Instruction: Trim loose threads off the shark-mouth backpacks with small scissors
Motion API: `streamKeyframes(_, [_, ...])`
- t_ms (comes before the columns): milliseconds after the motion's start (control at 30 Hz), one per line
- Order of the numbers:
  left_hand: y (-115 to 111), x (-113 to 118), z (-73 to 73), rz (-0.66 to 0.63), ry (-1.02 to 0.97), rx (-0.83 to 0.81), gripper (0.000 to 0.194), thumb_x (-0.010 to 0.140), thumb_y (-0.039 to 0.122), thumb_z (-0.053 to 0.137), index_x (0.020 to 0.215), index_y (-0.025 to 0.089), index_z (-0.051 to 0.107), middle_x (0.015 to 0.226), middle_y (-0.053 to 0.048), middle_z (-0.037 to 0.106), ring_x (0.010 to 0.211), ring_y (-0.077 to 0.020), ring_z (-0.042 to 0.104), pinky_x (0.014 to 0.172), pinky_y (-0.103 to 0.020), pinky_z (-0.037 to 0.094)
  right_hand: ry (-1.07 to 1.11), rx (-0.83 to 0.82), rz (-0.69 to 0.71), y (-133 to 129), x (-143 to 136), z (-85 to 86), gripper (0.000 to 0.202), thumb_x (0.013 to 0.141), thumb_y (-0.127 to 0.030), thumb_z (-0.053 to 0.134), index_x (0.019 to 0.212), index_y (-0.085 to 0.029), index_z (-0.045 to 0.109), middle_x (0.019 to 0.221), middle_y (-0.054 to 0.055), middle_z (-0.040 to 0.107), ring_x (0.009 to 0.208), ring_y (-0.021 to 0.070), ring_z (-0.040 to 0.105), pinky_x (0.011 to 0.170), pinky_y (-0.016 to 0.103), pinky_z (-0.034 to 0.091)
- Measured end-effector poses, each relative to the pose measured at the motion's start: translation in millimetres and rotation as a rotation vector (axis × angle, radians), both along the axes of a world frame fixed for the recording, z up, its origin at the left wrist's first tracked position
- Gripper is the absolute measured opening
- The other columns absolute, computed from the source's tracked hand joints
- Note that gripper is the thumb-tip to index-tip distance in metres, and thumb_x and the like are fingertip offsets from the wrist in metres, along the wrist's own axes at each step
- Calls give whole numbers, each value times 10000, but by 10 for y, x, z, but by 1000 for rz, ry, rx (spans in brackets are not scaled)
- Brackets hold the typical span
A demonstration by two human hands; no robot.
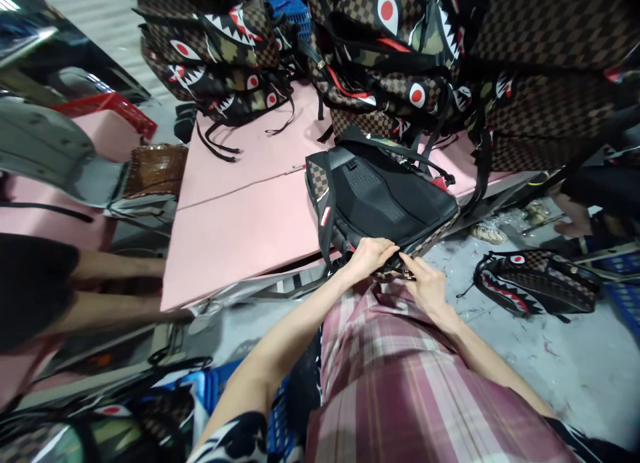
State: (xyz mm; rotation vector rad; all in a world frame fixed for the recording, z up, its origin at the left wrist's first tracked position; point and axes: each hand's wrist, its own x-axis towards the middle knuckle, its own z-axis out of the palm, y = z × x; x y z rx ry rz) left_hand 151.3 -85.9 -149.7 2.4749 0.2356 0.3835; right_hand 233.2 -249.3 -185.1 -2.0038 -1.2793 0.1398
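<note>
A black and brown-checked backpack lies on the pink table with its padded back panel facing up. Its lower edge reaches over the table's front edge toward my plaid apron. My left hand is closed on that near edge, fingers pressed together on the black fabric. Close beside it, my right hand pinches the same edge from the right. The fingertips of both hands almost meet, and the exact bit of edge between them is too small to make out.
Stacked checked backpacks with shark faces and more bags line the table's back. Another backpack lies on the floor at right. A grey chair and a person's legs are at left. A co-worker's hand shows at right.
</note>
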Motion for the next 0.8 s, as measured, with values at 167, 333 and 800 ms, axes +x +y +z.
streamKeyframes(167, [0,-11,-28,-9,19,-4,381,920,336,374,697,142,615,650,-27,607,590,-108,547,569,-220,353,270,180,-82,-57,135,-14,219,847,-326,509,945,-232,680,769,37,600,684,175,561,639,296,443])
streamKeyframes(333, [-51,-14,-109,43,7,28,341,911,363,399,823,144,646,733,-49,651,647,-125,591,602,-226,403,298,134,-33,-49,88,-173,132,808,-267,535,830,-223,657,820,46,602,748,188,566,681,318,442])
streamKeyframes(800, [-587,-597,-277,264,-152,345,223,884,232,477,1045,194,626,857,-63,666,762,-152,569,666,-281,418,626,43,38,-144,-83,-148,134,789,-234,483,659,-199,488,682,-4,482,629,135,456,595,258,369])
